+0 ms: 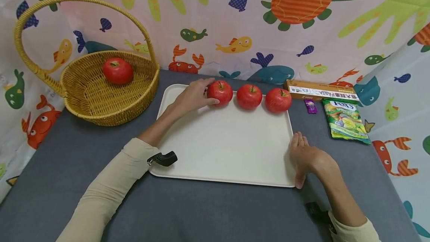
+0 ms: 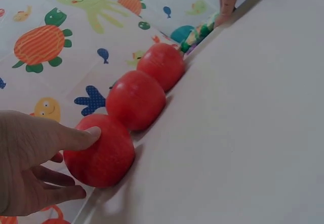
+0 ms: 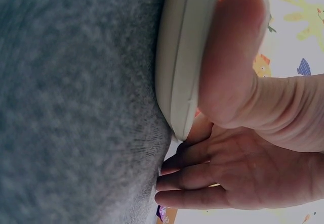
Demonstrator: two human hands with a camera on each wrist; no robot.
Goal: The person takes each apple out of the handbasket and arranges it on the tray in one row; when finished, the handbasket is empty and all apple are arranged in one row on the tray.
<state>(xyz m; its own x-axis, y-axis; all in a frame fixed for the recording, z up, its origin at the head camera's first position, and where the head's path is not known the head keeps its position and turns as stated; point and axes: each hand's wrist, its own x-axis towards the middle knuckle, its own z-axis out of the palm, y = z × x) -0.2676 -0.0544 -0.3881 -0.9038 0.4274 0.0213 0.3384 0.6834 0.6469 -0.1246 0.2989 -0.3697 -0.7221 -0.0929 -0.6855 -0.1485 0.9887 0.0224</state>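
On the cream tray [image 1: 228, 141], three red apples stand in a row along the far edge. My left hand [image 1: 193, 94] grips the leftmost apple [image 1: 220, 92]; its thumb lies on the skin and its fingers are at the side, as the left wrist view also shows. Beside it are the middle apple [image 1: 249, 96] and the right apple [image 1: 278, 100]. At the tray's near right corner my right hand [image 1: 307, 158] rests against the edge, fingers straight along the side. The right wrist view shows its thumb [image 3: 233, 57] over the rim.
A yellow wicker basket [image 1: 111, 117] with a tall handle stands at the back left, holding another apple [image 1: 117, 71]. Right of the tray lie a long brown box [image 1: 320, 91], a small purple packet [image 1: 310, 106] and green snack bags [image 1: 346, 120]. A printed curtain [image 1: 215, 21] hangs behind the grey table.
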